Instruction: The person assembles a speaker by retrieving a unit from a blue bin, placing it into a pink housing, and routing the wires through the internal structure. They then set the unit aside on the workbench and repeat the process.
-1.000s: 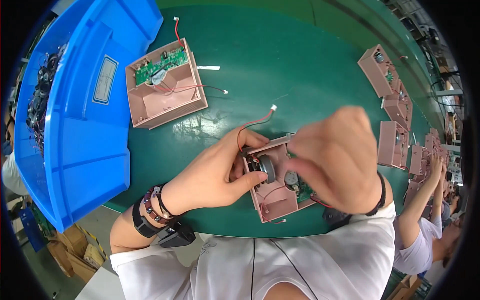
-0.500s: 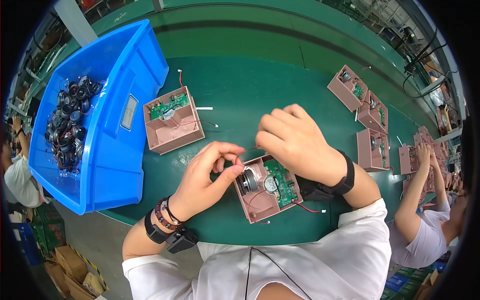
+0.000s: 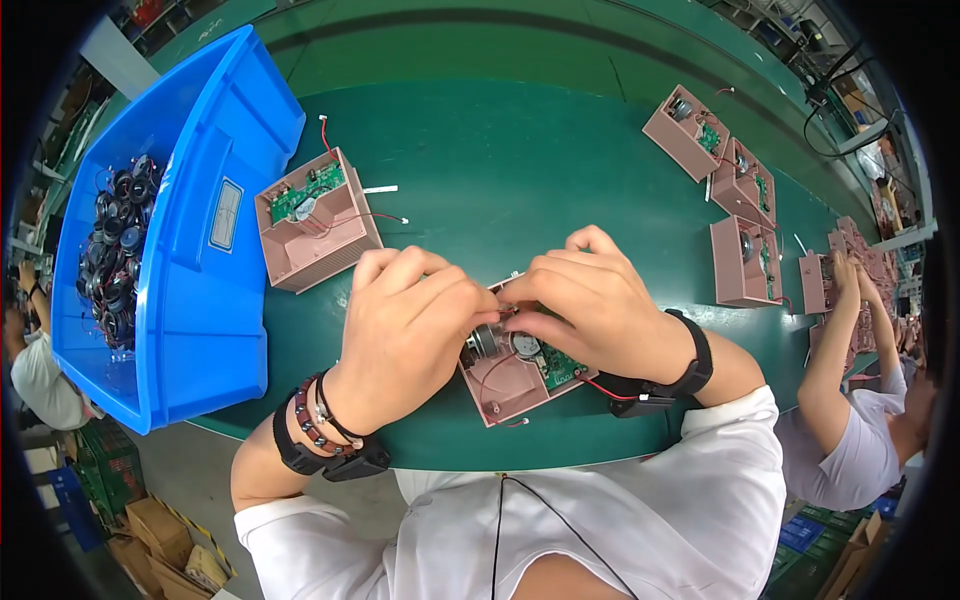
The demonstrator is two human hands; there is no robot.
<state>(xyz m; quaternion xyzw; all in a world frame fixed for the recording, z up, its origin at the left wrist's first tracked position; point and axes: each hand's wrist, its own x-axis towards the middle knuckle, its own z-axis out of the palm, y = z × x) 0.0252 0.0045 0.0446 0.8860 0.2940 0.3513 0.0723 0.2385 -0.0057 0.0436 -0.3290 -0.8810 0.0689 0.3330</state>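
Observation:
A dusty-pink plastic housing (image 3: pixel 515 398) lies open in front of me, tilted slightly. Inside it are a round black-and-silver speaker (image 3: pixel 486 343), a green circuit board (image 3: pixel 566 370) and a silver disc-shaped part (image 3: pixel 525 345). My left hand (image 3: pixel 408 318) is closed in a pinch over the housing's far side, by the speaker. Against its fingertips, my right hand (image 3: pixel 600 305) pinches too, above the board. A thin wire is between the fingertips, mostly covered by my fingers. A red lead (image 3: pixel 610 392) with a white plug runs out on the right.
A blue bin (image 3: pixel 205 310) full of small speakers (image 3: pixel 115 245) stands at left. Beside it sits another pink housing (image 3: pixel 350 245) with trailing wires. Several more housings (image 3: pixel 735 272) line the green table's (image 3: pixel 520 180) right side, near a co-worker's hands (image 3: pixel 848 278).
My hands have come together over the housing, fingertips now meeting where a reddish wire stretched between them. My left hand has moved right and covers more of the housing. The whole view has shifted slightly.

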